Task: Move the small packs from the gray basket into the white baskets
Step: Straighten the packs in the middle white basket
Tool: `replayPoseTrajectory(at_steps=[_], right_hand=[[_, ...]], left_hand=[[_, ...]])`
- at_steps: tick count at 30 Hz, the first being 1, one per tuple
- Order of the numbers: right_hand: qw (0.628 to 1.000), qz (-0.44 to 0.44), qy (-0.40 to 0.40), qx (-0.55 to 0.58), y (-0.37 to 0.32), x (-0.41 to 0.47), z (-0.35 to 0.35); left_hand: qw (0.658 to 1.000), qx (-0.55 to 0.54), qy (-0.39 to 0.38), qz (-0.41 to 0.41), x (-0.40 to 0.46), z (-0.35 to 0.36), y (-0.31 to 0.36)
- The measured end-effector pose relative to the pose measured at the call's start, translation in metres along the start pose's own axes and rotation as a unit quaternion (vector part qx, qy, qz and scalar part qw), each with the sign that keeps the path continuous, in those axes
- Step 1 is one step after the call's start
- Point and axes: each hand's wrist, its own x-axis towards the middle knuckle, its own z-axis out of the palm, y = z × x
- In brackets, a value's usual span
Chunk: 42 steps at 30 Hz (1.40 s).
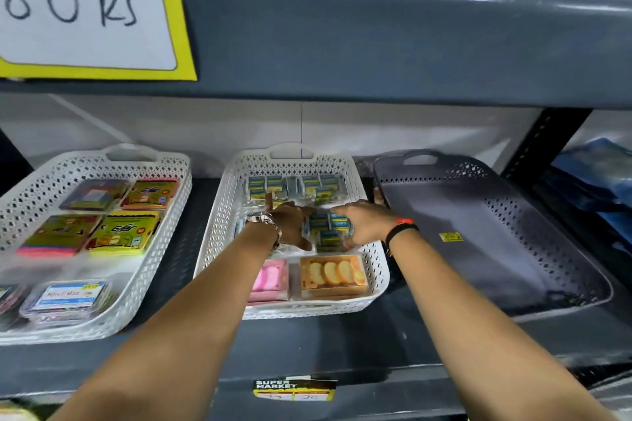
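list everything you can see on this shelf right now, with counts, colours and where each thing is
White baskets: two, left and middle of shelf.
Gray basket: one, right, no packs visible inside.
Blue-and-yellow small packs: several, middle basket, back and centre.
Pink pack: one, middle basket, front.
Orange pack: one, beside the pink one.
Green-yellow packs: several, left basket.
Price sign: one, yellow-edged white, upper left.
Left hand, right hand: both on one small pack, middle basket.

We see dark gray metal shelving (342,345); the upper shelf's front lip (376,37) fills the top. Pale back panel (376,126) behind, a vertical seam at its middle. Black perforated upright (547,137) at right. Handwritten "80 Rs" sign (85,7) upper left; supermarket price tag (294,389) on the front edge.
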Motion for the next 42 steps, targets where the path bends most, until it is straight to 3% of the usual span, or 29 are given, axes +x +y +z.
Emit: replayPoseTrajectory(at_steps=[8,13,18,21,27,42], right_hand=[[1.0,-0.013,0.016,-0.012,0.001,0.002,0.001],[1.0,-0.001,-0.015,0.0,0.001,0.002,-0.001],[0.998,-0.015,0.006,0.059,-0.011,0.001,-0.013],[0.996,-0.056,0.035,0.066,-0.032,0.011,-0.017],[0.995,-0.087,-0.011,0.05,-0.076,0.036,0.001],[0.995,-0.091,-0.02,0.039,-0.086,0.04,0.01]], left_hand=[[1.0,-0.003,-0.003,-0.011,0.002,0.0,-0.002],[1.0,0.016,0.006,0.011,-0.007,-0.003,-0.002],[0.998,-0.051,0.043,0.012,-0.03,-0.016,-0.032],[1.0,-0.013,0.021,-0.015,-0.045,-0.019,-0.058],[0.993,0.116,-0.019,-0.03,-0.054,-0.004,-0.079],[0.997,0.076,-0.003,-0.034,-0.047,0.003,-0.076]])
